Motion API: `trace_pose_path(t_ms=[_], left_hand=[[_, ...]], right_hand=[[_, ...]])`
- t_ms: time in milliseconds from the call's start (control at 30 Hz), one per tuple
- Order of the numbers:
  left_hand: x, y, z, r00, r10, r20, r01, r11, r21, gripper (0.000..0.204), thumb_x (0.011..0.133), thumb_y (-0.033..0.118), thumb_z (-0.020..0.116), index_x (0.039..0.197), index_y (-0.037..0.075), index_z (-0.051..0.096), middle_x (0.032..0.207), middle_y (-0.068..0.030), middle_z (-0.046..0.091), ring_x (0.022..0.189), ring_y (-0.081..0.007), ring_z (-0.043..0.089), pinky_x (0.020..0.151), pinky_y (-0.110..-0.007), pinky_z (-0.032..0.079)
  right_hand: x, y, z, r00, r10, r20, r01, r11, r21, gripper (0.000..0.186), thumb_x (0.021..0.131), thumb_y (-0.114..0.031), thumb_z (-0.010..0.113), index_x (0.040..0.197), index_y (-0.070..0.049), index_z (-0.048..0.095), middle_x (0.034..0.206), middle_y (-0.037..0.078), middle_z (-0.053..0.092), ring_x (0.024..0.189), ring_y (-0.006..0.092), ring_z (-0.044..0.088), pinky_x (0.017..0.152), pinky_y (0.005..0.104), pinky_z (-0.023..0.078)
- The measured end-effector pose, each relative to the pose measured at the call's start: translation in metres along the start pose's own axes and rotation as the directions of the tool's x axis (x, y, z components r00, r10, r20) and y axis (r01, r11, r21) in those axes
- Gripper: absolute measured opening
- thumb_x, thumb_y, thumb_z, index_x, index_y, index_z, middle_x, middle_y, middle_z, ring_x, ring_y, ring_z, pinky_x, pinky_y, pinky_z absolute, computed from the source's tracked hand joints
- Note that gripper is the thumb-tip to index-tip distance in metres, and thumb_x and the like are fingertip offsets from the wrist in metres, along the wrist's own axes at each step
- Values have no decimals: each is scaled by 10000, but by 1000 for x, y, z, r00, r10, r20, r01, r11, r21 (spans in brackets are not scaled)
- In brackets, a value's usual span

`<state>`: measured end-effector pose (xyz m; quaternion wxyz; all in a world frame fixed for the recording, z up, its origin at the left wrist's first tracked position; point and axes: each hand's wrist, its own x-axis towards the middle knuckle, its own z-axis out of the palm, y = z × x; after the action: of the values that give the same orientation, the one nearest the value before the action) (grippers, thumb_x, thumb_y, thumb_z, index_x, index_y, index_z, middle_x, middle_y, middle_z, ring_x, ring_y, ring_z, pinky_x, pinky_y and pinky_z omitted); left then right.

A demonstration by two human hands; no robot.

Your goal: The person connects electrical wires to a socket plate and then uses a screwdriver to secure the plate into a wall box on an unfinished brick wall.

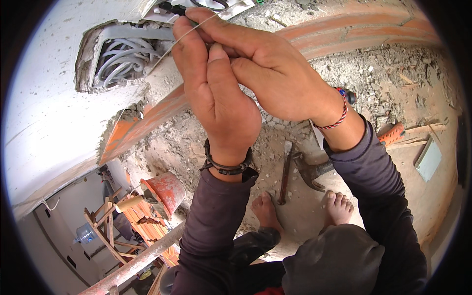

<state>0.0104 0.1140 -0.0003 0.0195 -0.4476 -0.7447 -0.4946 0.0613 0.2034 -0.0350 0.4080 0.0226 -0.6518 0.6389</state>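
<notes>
My left hand (211, 93) and my right hand (280, 73) are raised together at the top of the view, fingers bent and pressed against each other. Across the fingers runs a thin pale wire (169, 50), slanting down to the left. What the fingertips pinch is hidden behind them. Just beyond the fingertips is a dark piece (172, 8), beside a white plate (236, 8). Left of my hands, a wall box (93, 61) set in a rough-cut opening holds coiled grey cables (127, 61).
Rubble (373, 83) lies along a row of orange bricks (364, 32). Near my feet are a chisel (285, 172) and a hammer (312, 172) with an orange grip. A red bucket (167, 191) and a pole (142, 260) stand lower left. A pale tile (428, 160) lies right.
</notes>
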Motion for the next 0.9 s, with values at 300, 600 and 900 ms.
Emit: trace_pose_path(t_ms=[300,600,900], left_hand=[[1,-1,1,1000,0,0,0,999,33,529,1043,154,306,1487,-131,306,1533,-225,384,1411,-270,389,1153,-350,307],[-4,3,8,998,-5,-56,1,997,-75,514,1034,158,341,1460,-131,355,1513,-224,395,1386,-271,407,1134,-349,315],[-3,-11,16,958,203,-205,-171,972,161,471,994,152,417,1368,-131,458,1376,-232,485,1233,-295,494,1028,-372,377]], right_hand=[[0,2,0,1000,-23,1,23,1000,18,554,895,-99,449,1422,71,463,1399,264,544,1302,382,532,1111,372,405],[-3,-12,2,999,-23,-34,22,999,-23,555,898,-88,444,1435,48,460,1365,267,571,1253,388,568,1065,381,435],[3,-23,-13,976,101,192,-100,995,-14,621,948,-5,408,1550,11,257,1469,219,491,1316,275,517,1096,314,387]])
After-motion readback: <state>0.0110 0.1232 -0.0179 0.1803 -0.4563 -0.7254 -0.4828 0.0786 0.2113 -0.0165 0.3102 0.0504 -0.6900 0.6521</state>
